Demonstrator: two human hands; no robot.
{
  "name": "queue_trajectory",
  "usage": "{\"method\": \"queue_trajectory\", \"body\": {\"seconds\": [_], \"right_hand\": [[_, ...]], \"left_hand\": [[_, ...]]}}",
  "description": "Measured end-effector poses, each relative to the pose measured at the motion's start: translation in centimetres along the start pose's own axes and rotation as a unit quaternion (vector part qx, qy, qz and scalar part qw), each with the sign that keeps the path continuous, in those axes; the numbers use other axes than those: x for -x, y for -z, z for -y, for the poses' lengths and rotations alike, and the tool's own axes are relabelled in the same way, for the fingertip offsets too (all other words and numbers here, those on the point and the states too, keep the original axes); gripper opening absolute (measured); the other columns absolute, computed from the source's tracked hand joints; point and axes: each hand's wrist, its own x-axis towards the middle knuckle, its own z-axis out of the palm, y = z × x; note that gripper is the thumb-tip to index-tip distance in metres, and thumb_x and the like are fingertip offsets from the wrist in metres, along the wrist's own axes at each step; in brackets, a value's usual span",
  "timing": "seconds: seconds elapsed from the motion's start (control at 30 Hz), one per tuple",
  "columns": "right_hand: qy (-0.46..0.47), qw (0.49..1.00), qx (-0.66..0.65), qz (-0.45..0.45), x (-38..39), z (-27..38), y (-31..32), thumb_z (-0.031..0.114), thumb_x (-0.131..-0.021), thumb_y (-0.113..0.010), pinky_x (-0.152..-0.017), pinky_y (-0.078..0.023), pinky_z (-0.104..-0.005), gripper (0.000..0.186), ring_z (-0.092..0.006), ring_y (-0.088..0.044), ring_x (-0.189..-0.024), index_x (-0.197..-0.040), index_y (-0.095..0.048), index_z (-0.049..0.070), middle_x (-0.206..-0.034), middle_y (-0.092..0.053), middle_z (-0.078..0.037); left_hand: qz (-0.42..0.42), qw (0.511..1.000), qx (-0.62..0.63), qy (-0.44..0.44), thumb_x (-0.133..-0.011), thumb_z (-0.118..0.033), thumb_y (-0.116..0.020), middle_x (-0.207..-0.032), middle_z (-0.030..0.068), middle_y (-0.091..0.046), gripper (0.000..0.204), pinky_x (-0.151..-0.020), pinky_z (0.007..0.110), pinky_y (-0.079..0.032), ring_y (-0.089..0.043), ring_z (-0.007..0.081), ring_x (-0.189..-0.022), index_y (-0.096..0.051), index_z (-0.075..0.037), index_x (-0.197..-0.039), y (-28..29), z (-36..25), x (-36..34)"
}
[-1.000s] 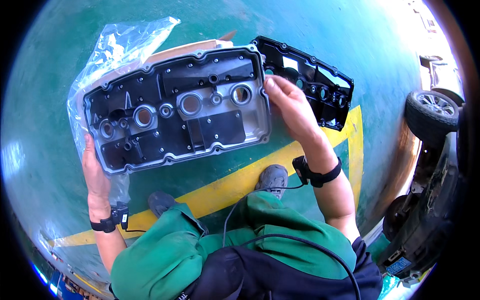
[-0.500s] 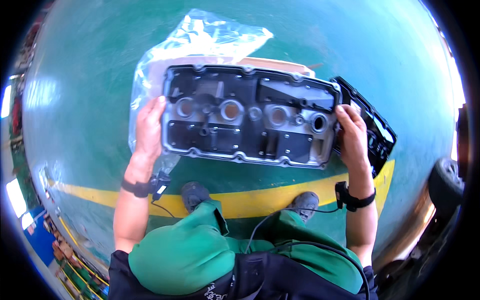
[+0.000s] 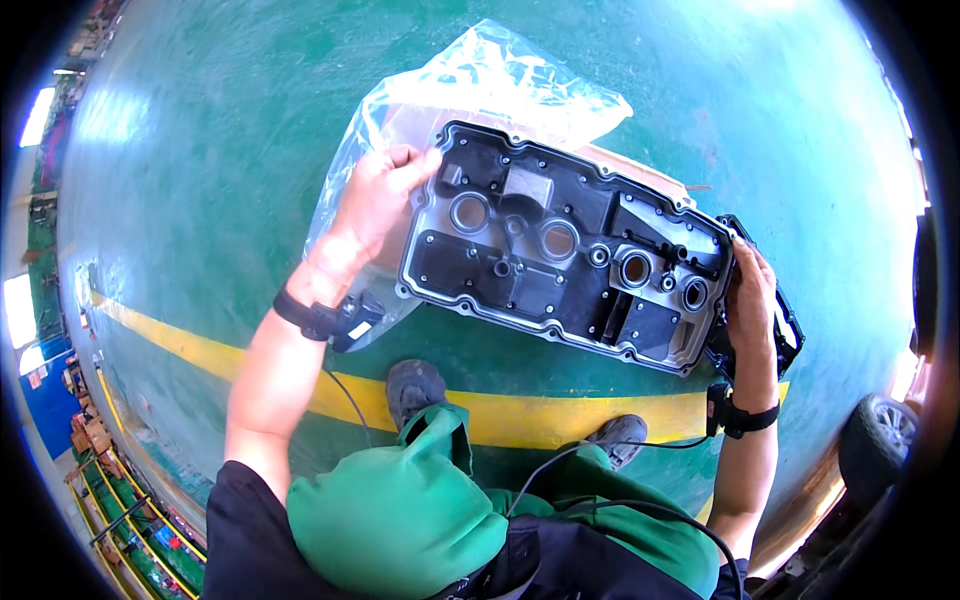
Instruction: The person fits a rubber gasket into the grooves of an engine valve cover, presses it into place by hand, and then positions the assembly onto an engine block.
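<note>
Tilted clockwise since half a second earlier, the engine cover [image 3: 570, 285] slanted ahead of you, its right end lower.
The step in hand looked like turning it at about twelve o'clock from you, over the floor [image 3: 210, 240]; any further turn probably called for support at both ends. Your right hand [image 3: 750, 300] held its three o'clock end, thumb on the rim; your left hand [image 3: 372, 197] had fingers bunched at the ten o'clock corner, whether gripping or merely touching could not be told. Black screwed panels sat in a silver-grey casting pierced by round openings.
</note>
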Motion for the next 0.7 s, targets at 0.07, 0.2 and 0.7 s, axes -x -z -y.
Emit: {"method": "queue_trajectory", "body": {"seconds": [0.07,0.2,0.7], "right_hand": [[0.083,0.985,0.143,-0.039,-0.7,2.1,-0.4,0.033,-0.103,-0.062,-0.091,-0.053,-0.0313,0.045,-0.0179,-0.069,-0.102,-0.126,-0.066,-0.006,-0.112,-0.073,-0.012],[0.218,0.918,0.33,0.035,-1.6,8.0,-5.8,0.037,-0.103,-0.064,-0.1,-0.051,-0.0349,0.047,-0.0227,-0.066,-0.115,-0.132,-0.066,0.0,-0.123,-0.071,-0.016],[0.188,0.858,0.342,0.335,-2.8,6.3,-23.8,0.035,-0.095,-0.07,-0.086,-0.056,-0.0379,0.043,-0.0296,-0.074,-0.095,-0.119,-0.073,-0.001,-0.104,-0.076,-0.021]], "left_hand": [[0.01,1.0,-0.006,0.01,-0.1,-0.037,-0.069,-0.089,-0.0048,-0.069,0.027,-0.068,0.022,-0.045,-0.06,0.0047,-0.076,-0.073,-0.01,-0.097,-0.2,-2.1,-1.1],[0.062,0.998,-0.029,-0.009,-0.101,-0.039,-0.067,-0.101,0.0002,-0.073,0.038,-0.079,0.024,-0.051,-0.065,0.0068,-0.09,-0.075,-0.004,-0.111,-1.1,-4.3,-3.3],[0.12,0.99,0.066,0.013,-0.102,-0.02,-0.067,-0.097,-0.0017,-0.071,0.016,-0.081,0.022,-0.051,-0.064,0.0052,-0.09,-0.073,-0.005,-0.104,-2.4,-0.4,-5.1]]}}
